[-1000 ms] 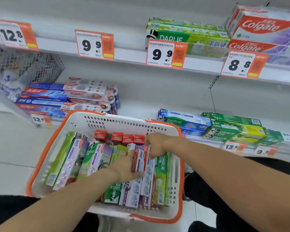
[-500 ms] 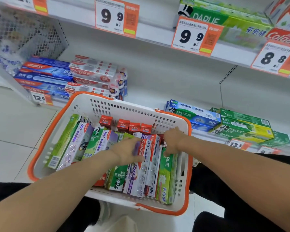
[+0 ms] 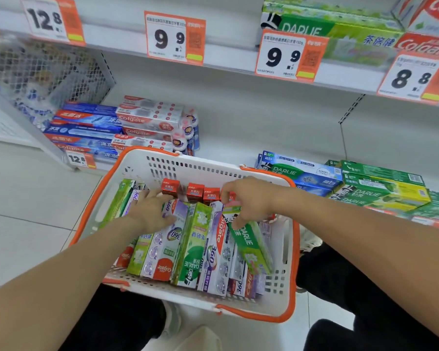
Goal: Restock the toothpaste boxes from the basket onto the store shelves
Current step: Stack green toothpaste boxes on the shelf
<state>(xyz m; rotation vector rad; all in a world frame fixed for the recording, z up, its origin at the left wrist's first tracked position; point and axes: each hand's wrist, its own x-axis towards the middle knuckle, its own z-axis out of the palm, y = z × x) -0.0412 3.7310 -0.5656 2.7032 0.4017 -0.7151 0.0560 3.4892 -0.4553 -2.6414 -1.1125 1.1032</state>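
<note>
Crouching before white store shelves, white basket with orange rim sitting between the knees.

Right hand pinching the far end of a green Darlie box, thumb on its face, fingers curled over the top edge. Box tilting, gripped end raised, long axis running from the hand toward the near right corner of the basket; near end resting on the boxes below, close to the basket's right wall.

Left hand lying flat on a purple Colgate 360 box, fingers spread and mostly straight, thumb pressing its upper face. Not grasping, as far as visible.

Remaining toothpaste boxes lying packed side by side, long axes running near-to-far, lettering upside down to the camera. Small red boxes standing upright in a row along the far wall, partly covered by both hands.

Lower shelf behind the basket: blue and red-white Colgate stack at left, blue Darlie boxes and green Darlie boxes at right, bare gap between them. Basket's far rim overlapping the shelf edge. Orange price tags hanging on the upper shelf lip.

Wire mesh bin at far left blurring out; contents unreadable. Upper-shelf boxes cut off by the frame top. Underside of the gripped box hidden.
</note>
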